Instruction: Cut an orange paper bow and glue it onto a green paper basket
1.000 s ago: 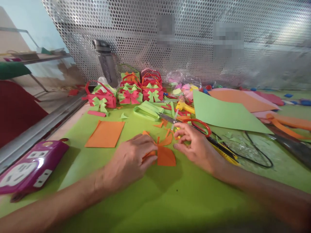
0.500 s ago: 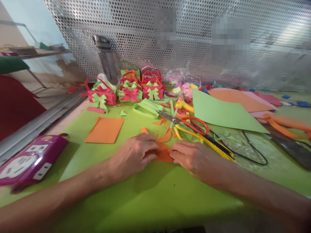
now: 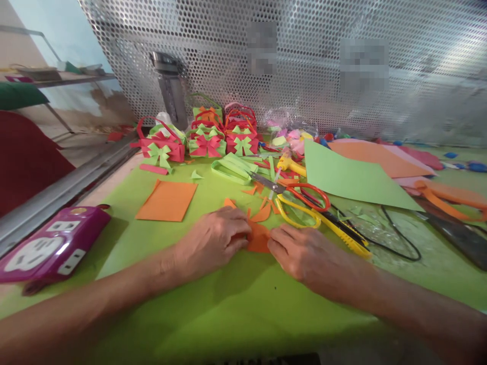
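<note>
Head view: left hand (image 3: 213, 239) and right hand (image 3: 300, 249) press curled fingers on the orange paper piece (image 3: 258, 238) between them, just in front of the scissors (image 3: 292, 195) on the desk (image 3: 243, 314).

Both bare forearms reach in from lower frame corners, converging at centre. Left hand (image 3: 213, 238) palm-down, knuckles up, fingers curled and fingertips pressed low. Right hand (image 3: 304, 253) palm-down opposite, fingers bent inward toward left hand, tips nearly meeting it. Wrists low and flat, both hands close together, neither lifted.
</note>
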### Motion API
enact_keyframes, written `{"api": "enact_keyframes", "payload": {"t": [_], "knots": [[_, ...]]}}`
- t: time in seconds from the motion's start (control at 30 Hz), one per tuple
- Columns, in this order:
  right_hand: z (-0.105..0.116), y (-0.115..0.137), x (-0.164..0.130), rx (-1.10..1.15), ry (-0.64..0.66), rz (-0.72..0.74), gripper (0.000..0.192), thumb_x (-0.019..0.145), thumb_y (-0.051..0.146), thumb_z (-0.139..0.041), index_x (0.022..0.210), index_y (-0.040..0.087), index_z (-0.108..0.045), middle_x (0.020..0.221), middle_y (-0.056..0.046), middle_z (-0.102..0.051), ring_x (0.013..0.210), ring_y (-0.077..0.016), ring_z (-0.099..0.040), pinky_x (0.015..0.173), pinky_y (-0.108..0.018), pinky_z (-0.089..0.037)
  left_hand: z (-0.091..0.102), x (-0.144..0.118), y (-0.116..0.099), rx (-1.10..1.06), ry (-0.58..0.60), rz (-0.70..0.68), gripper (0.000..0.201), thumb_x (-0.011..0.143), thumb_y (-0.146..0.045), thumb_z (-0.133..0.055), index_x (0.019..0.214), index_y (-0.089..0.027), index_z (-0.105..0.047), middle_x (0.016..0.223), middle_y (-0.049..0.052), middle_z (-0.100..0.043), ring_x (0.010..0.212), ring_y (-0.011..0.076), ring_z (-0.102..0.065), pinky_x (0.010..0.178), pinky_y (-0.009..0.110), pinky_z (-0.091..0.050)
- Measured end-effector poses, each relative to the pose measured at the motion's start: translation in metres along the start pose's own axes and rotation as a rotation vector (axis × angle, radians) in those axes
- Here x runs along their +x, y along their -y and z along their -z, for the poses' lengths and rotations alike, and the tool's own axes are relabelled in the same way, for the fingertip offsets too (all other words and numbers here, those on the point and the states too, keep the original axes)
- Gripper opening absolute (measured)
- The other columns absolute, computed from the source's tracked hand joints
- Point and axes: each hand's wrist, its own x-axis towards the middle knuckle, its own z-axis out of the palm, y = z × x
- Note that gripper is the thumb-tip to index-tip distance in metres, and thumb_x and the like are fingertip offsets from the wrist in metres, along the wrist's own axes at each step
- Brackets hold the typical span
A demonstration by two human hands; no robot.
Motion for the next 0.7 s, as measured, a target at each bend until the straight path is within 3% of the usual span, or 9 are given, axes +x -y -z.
{"api": "enact_keyframes", "payload": {"t": [0.2,0.37,0.53,0.7], "knots": [[0.0025,-0.0036,0.0028,0.016,0.018,-0.001,0.023,0.071,-0.002,-0.051,0.083,0.015,-0.06,0.078,-0.006,-0.061,0.068,-0.0208,-0.054,0.047,-0.031,-0.029,-0.0001,-0.0001,0.0003,-0.012,-0.01,-0.014,0.013,0.085,-0.008,-0.06,0.077,-0.015,-0.068,0.085,0.005,-0.068,0.086,0.0202,-0.062,0.076,0.031,-0.047],[0.0036,-0.006,0.0039,0.051,0.009,-0.023,0.025,0.066,-0.004,-0.051,0.08,0.016,-0.056,0.076,-0.005,-0.058,0.067,-0.0204,-0.052,0.048,-0.031,-0.024,0.0006,-0.0013,-0.0044,-0.026,-0.015,0.037,0.009,0.084,-0.015,-0.064,0.091,-0.013,-0.07,0.085,0.008,-0.068,0.086,0.0227,-0.063,0.076,0.034,-0.05],[0.0,-0.0055,0.004,0.105,-0.079,-0.118,0.026,0.068,-0.006,-0.046,0.077,0.018,-0.052,0.073,-0.004,-0.055,0.061,-0.0179,-0.047,0.05,-0.03,-0.022,-0.0033,-0.0039,-0.0091,0.059,-0.075,0.005,0.028,0.08,-0.031,-0.071,0.098,-0.01,-0.069,0.089,0.011,-0.068,0.087,0.0285,-0.064,0.076,0.042,-0.053],[-0.0027,-0.0058,0.0052,0.132,-0.218,-0.129,0.024,0.077,-0.004,-0.042,0.076,0.017,-0.054,0.072,-0.004,-0.055,0.059,-0.0174,-0.045,0.049,-0.031,-0.024,-0.0058,-0.0047,-0.0093,0.179,-0.202,-0.063,0.016,0.088,-0.023,-0.059,0.088,-0.011,-0.07,0.084,0.01,-0.067,0.079,0.0246,-0.064,0.071,0.039,-0.054]]}}
